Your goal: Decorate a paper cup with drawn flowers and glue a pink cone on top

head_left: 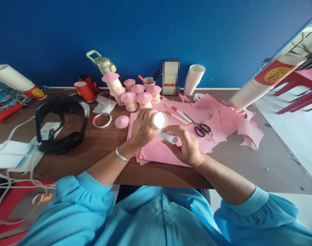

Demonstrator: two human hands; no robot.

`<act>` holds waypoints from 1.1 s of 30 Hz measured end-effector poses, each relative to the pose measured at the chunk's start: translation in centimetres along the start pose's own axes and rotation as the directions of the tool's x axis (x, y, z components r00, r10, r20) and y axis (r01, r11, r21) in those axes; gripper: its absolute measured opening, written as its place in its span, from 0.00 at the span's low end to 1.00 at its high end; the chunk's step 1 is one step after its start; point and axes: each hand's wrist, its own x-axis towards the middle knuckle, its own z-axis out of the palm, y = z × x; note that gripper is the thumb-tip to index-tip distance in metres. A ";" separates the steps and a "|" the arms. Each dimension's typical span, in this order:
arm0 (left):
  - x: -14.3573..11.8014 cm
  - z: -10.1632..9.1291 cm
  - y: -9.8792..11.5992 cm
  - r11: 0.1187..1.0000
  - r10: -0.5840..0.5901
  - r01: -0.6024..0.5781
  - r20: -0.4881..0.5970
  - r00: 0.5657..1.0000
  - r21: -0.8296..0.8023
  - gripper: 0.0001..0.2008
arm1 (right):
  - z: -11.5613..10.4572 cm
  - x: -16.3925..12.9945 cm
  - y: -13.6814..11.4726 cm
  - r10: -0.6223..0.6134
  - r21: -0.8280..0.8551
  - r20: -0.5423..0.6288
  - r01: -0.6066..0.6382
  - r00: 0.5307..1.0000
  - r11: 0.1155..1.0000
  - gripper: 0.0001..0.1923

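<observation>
The wooden table (pixel 102 150) runs wide in front of me, against a blue wall (pixel 145 30). Spread across its middle is a layer of pink paper sheets (pixel 222 119), some with curved cut-outs along their edges, and my hands work just above the near part of it. To my left lies a black headset (pixel 60 124); a tall stack of white cups (pixel 250 90) leans in from the right, and a shorter stack (pixel 194 79) stands by the wall. Behind my hands sits a cluster of small paper cups topped with pink cones (pixel 135 97). One loose pink cone (pixel 121 121) lies on the wood beside a roll of tape (pixel 102 120). Black-handled scissors (pixel 199 127) and two markers (pixel 179 115) rest on the pink paper, just past my right hand.

My left hand (pixel 142 130) comes in from the lower left, wrist bent, a bracelet on it, fingers curled firmly round a small paper cup (pixel 159 120). The cup lies on its side, long axis pointing away from my palm toward the right, its white round end facing up and toward me.

My right hand (pixel 186 145) reaches in from the lower right, palm down, fingers closed round a glue stick (pixel 168 136). The stick lies nearly level, long axis running left to right; its left end meets the cup's lower edge, its right end pokes out above my fingers.
</observation>
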 end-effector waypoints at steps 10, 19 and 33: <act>-0.1 0.2 0.1 0.999 0.026 -0.027 0.025 0.999 0.043 0.19 | -0.3 0.1 -0.1 0.040 -0.014 -0.035 -0.041 0.999 0.999 0.15; -0.2 0.2 -0.2 0.978 0.006 0.019 0.123 0.992 -0.207 0.21 | -0.7 0.5 -0.1 0.029 0.113 0.059 -0.035 0.998 0.993 0.14; -0.1 -0.9 -0.6 0.621 0.067 0.517 0.696 0.715 -0.590 0.31 | -2.9 1.4 1.6 0.230 0.085 -0.010 -0.228 0.973 0.970 0.06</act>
